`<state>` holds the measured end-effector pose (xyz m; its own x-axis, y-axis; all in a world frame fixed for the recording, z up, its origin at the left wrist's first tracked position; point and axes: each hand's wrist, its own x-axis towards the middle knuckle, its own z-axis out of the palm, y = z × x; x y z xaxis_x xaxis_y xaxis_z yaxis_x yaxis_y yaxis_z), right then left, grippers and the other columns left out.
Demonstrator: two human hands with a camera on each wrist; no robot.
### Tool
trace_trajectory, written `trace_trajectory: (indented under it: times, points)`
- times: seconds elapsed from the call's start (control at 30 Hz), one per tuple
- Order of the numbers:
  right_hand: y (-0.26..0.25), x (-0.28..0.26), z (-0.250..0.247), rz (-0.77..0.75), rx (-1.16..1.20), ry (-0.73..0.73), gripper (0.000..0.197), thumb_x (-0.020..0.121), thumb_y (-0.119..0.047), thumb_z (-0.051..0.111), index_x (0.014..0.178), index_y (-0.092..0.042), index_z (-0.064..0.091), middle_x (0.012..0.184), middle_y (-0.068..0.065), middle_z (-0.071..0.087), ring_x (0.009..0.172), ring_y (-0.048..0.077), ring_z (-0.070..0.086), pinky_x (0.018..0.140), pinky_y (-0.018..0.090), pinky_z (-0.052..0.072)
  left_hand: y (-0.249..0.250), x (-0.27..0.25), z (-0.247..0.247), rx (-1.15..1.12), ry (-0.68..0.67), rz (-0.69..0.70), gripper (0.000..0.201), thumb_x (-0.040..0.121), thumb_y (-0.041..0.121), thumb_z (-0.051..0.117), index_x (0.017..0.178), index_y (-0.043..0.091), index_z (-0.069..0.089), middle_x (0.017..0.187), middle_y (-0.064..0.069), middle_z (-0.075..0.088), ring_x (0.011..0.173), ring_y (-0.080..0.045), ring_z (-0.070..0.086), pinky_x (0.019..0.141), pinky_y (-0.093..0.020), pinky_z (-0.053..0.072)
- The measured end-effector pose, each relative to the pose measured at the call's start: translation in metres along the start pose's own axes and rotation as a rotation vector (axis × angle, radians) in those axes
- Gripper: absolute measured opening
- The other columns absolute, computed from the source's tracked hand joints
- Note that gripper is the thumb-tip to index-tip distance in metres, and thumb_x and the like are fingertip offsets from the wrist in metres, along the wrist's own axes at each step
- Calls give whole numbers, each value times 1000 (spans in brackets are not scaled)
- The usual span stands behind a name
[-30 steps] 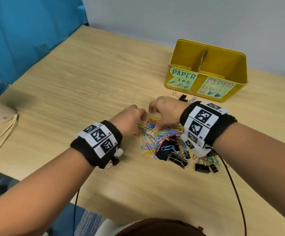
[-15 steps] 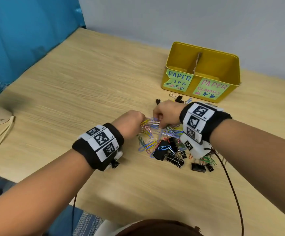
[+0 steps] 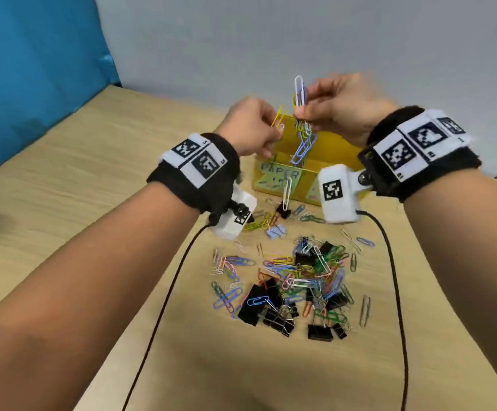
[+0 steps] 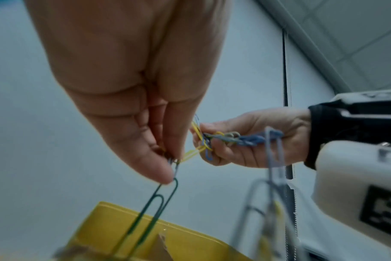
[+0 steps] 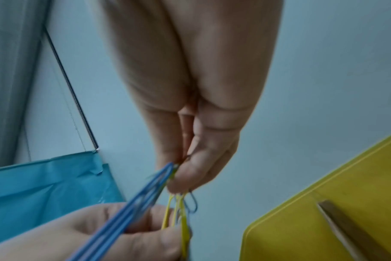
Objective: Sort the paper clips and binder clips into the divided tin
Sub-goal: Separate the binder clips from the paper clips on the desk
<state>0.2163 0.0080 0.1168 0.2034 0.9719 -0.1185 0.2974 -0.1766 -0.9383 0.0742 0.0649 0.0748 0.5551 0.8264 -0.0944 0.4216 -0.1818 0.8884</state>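
Both hands are raised above the yellow divided tin [image 3: 333, 152], each pinching paper clips. My left hand [image 3: 253, 126] pinches yellow clips [image 3: 279, 118]; the left wrist view shows a green clip [image 4: 152, 211] hanging from its fingertips over the tin [image 4: 190, 243]. My right hand [image 3: 339, 111] pinches a tangled chain of clips [image 3: 302, 134], white and blue on top, dangling over the tin's left compartment labelled PAPER. One white clip [image 3: 286, 193] hangs lowest. In the right wrist view, blue clips [image 5: 132, 208] and yellow clips [image 5: 179, 211] run between the two hands. A mixed pile of coloured paper clips and black binder clips [image 3: 294, 286] lies on the table.
The wooden table [image 3: 93, 203] meets a grey wall behind the tin, with a blue panel [image 3: 33, 69] at the left. Loose clips [image 3: 274, 226] lie just in front of the tin. Black cables [image 3: 164, 307] trail from both wrist cameras across the table.
Both hands have lifted from the pile up to above the tin, carrying a tangle of paper clips. The head view has moved closer and tilted up.
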Motion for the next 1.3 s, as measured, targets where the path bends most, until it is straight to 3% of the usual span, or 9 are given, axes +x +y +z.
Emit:
trace_trajectory:
  times: [0.17,0.3,0.5,0.67,0.87,1.0,1.13,1.23,1.3]
  points:
    - [3,26,3,-10,153,313,29,83,7,62,66,-14,51,64,2,52,53,8,57,54,19,56,12,31,9,11,157,-12,19,77,9,69,62,14,59,68,-14,64,68,-30,64,81,-43,58]
    - [19,43,14,-41,39,517,30,79,0,67,67,-24,52,62,-4,54,64,16,61,75,38,59,7,35,13,354,201,-9,22,80,29,65,96,17,73,108,-10,70,108,-27,59,91,-31,47]
    - [41,33,25,46,-432,287,24,85,-6,61,106,-13,71,100,4,70,100,17,63,97,27,49,-16,16,2,476,181,-34,28,89,26,55,115,21,65,128,-11,52,123,-30,43,105,-38,37]
    - [34,1,35,36,-475,172,22,88,-9,57,72,-23,61,73,1,62,64,15,60,64,25,53,-40,-16,1,337,157,-89,11,83,22,64,83,18,54,86,-3,58,84,-21,53,75,-30,43]
    - [40,-37,51,289,-915,-194,26,91,-19,58,107,1,64,95,17,71,66,21,62,58,28,54,-70,-38,20,369,-249,-339,53,83,27,65,130,11,47,121,-11,59,106,-29,59,81,-32,48]
    - [55,-37,56,383,-670,-406,57,93,-4,48,145,-21,32,108,13,62,62,18,58,58,35,56,-74,-43,27,663,-384,-193,65,78,29,69,138,23,44,136,-10,48,122,-29,47,99,-35,44]
    - [49,-38,49,265,-299,-334,69,94,-1,46,148,-34,19,132,10,45,68,19,60,49,30,57,-89,-65,37,999,-524,-24,79,74,40,68,142,35,29,142,-9,31,126,-34,32,102,-48,40]
    - [39,-39,40,203,-91,-192,68,95,-3,46,150,-29,16,116,6,50,66,19,61,47,31,58,-97,-79,38,1003,-533,71,72,78,34,65,141,33,32,140,-9,34,124,-33,35,103,-45,39]
    - [35,-39,38,177,-118,-117,49,95,-2,47,139,-19,38,101,7,54,59,15,62,41,28,56,-97,-84,36,908,-525,69,59,79,23,65,134,26,45,129,-10,44,117,-31,45,99,-39,43]
